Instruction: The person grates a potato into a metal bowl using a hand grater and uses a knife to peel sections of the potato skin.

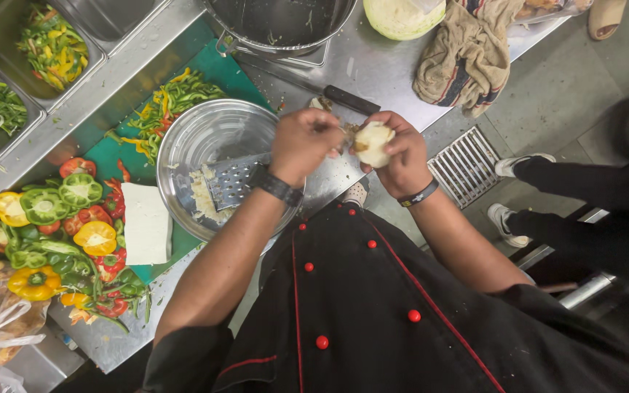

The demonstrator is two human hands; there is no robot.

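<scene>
Right hand [402, 156] gripping pale round vegetable [373, 143], left hand [303, 142] closed beside it, touching.

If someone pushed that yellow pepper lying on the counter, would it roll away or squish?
The yellow pepper looks whole and rounded, so it would probably wobble and roll a bit. Its lumpy shape and the pepper halves crowding it would likely stop it quickly. It looks firm and glossy, so probably no squishing, maybe a little slippery.
</scene>
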